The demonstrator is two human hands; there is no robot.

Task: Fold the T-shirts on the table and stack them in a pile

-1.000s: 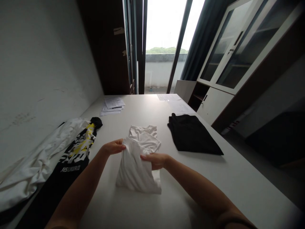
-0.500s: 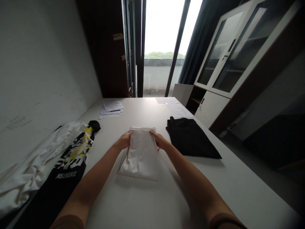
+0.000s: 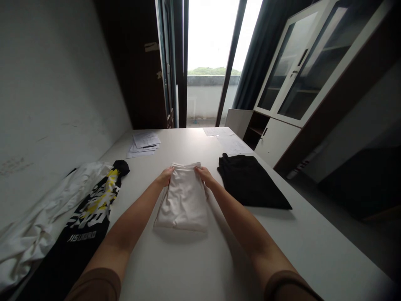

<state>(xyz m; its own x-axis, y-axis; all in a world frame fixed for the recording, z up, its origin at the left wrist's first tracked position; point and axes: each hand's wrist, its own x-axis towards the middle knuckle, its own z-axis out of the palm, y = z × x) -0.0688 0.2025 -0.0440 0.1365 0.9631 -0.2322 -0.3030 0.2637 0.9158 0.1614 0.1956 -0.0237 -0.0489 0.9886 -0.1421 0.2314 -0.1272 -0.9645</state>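
A long white table (image 3: 194, 267) with a smooth matte top fills the view, and everything else sits in relation to it. Along its left edge, against the wall, lies a limp heap of white cloth (image 3: 40, 217), loosely crumpled, and beside that a black shirt (image 3: 90, 213) spread flat, printed with white and yellow lettering. On the right half of the table rests a folded black garment (image 3: 250, 182), a soft, roughly four-sided slab with a wrinkled near edge. At the far left corner of the table is a small fanned stack of papers (image 3: 143, 144), and more loose sheets (image 3: 230, 142) lie flat at the far right.

In the middle of the table lies the folded white garment (image 3: 183, 198), a soft, thick, slightly tapering rectangle with rounded near corners and a few shallow creases, its narrower far end showing stacked layers.

The left hand (image 3: 165, 177) lies on the far left corner of that garment and the right hand (image 3: 203, 174) on the far right corner. Both sets of fingers curl around the far edge, gripping the cloth at its corners, with the body of the garment stretching back between the forearms.
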